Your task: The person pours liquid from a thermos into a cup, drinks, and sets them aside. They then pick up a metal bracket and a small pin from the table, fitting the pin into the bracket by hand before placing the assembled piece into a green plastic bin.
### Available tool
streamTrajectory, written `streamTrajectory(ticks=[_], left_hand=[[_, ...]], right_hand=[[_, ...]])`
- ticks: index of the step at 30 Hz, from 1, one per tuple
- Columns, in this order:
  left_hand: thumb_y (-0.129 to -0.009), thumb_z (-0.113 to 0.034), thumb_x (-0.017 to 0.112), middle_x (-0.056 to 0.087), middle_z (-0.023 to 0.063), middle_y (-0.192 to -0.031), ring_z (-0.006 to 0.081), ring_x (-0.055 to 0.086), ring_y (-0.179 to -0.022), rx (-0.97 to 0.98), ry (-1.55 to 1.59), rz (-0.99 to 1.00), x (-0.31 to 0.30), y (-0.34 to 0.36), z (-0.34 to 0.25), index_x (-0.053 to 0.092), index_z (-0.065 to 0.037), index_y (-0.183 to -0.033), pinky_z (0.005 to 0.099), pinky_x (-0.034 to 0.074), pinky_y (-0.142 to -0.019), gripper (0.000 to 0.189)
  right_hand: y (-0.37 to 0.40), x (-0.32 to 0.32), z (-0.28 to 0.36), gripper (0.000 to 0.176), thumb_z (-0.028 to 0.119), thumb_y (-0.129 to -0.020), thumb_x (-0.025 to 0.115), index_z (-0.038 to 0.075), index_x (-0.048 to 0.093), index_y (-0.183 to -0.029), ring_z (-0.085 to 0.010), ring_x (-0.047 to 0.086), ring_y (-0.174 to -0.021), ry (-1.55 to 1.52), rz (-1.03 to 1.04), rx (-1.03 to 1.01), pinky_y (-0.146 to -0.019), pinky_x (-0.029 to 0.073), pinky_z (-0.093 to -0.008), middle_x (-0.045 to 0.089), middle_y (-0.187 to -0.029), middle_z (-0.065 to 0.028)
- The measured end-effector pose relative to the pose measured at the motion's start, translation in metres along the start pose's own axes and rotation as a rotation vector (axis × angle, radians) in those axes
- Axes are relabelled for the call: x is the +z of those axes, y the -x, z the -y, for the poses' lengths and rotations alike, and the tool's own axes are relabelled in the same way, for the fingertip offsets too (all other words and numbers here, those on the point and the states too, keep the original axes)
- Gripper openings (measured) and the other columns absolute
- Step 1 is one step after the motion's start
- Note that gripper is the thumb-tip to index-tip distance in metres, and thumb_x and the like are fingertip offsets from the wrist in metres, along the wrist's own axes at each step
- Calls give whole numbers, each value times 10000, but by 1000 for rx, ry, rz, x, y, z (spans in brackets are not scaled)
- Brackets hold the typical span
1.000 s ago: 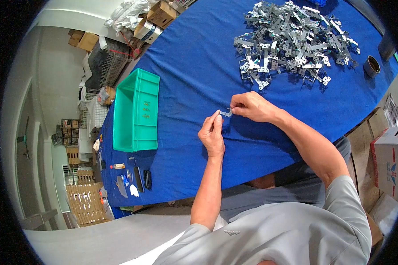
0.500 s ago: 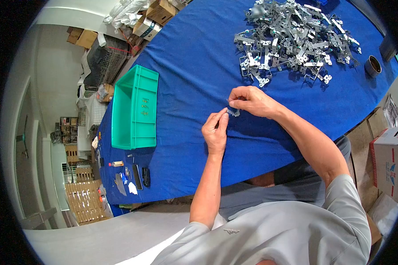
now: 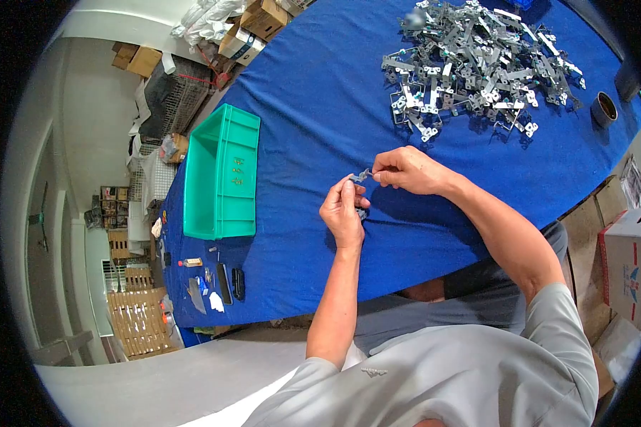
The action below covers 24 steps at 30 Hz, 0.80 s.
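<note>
Between my two hands, over the blue cloth, is a small grey metal bracket. My left hand pinches its near end between thumb and fingers. The closed thumb and fingertips of my right hand are at the bracket's other end. Another bit of grey metal shows beside the curled lower fingers of my left hand, mostly hidden by them. A large heap of similar metal brackets, with wire parts and small green bits among them, lies beyond my right hand.
Left of my hands stands a green plastic crate on the blue cloth. Near it lie a small bottle, a black bar-shaped object and other small items. At the far right is a dark round cup; a white carton stands beyond the table edge.
The bracket has come up from under my right fingers to between both hands' fingertips. My left hand has turned slightly, and my right hand has shifted a little down and right.
</note>
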<state>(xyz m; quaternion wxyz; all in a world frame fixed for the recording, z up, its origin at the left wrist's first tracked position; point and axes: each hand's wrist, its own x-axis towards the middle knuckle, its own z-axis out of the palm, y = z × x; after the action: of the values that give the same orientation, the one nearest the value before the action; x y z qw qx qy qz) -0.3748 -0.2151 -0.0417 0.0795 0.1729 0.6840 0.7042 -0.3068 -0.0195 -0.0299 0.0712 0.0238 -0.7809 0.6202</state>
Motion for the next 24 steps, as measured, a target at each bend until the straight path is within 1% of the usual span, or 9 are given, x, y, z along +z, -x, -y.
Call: streamTrajectory(ticks=[4, 7, 10, 13, 16, 17, 23, 24], left_hand=[[-1008, -94, 632, 705, 76, -838, 80, 585, -588, 5, 11, 17, -1, 0, 1, 721, 12, -1130, 216, 481, -531, 184], [-996, -88, 645, 702, 69, -823, 77, 560, -576, 15, -16, 27, 0, 1, 0, 731, 8, -1131, 219, 457, -514, 187], [-982, -80, 659, 693, 54, -812, 71, 530, -572, 57, -72, 42, -2, 1, 2, 740, 8, -1132, 218, 428, -512, 191], [-971, -72, 672, 685, 42, -809, 65, 510, -578, 86, -135, 59, -2, 1, 3, 747, 7, -1132, 213, 406, -519, 195], [-970, -72, 674, 681, 34, -806, 57, 504, -584, 119, -175, 71, 1, 1, 2, 749, 4, -1134, 209, 403, -523, 196], [-970, -73, 673, 679, 32, -804, 56, 502, -585, 121, -180, 70, 1, 1, 2, 749, 4, -1132, 208, 403, -524, 195], [-981, -60, 666, 657, 7, -806, 36, 493, -621, 88, -150, 69, 2, 3, 0, 752, -2, -1130, 202, 388, -538, 182], [-978, -61, 670, 659, 6, -823, 39, 503, -641, 88, -169, 75, 2, 3, 0, 750, 2, -1132, 201, 398, -557, 184]], right_hand=[[0, -2, 0, 196, 181, -906, 656, -11, 696, -920, -250, 695, -685, 98, -37, -53, -637, 522, -390, 707, -754, -140], [1, -2, 0, 186, 170, -897, 665, -11, 694, -929, -278, 707, -711, 100, -54, -58, -660, 529, -407, 715, -773, -158], [1, 0, -5, 190, 163, -890, 674, -10, 691, -967, -282, 709, -718, 166, -100, -101, -678, 537, -413, 719, -797, -169], [0, 1, -9, 194, 139, -880, 665, -10, 686, -1003, -272, 709, -703, 131, -109, -86, -658, 545, -407, 718, -800, -163], [2, -3, -1, 213, 112, -872, 639, -13, 689, -1037, -241, 710, -692, -6, -56, 54, -617, 553, -386, 712, -804, -156], [2, -4, 3, 210, 115, -929, 607, -34, 668, -1064, -160, 660, -684, -88, 8, 105, -606, 561, -306, 682, -848, -105], [-1, -5, 1, 245, 160, -951, 594, -52, 677, -1041, -136, 655, -710, -329, 49, 164, -606, 567, -302, 677, -843, -78], [-1, -5, 1, 239, 160, -954, 594, -49, 679, -1032, -136, 655, -708, -297, 59, 163, -602, 566, -300, 675, -839, -76]])
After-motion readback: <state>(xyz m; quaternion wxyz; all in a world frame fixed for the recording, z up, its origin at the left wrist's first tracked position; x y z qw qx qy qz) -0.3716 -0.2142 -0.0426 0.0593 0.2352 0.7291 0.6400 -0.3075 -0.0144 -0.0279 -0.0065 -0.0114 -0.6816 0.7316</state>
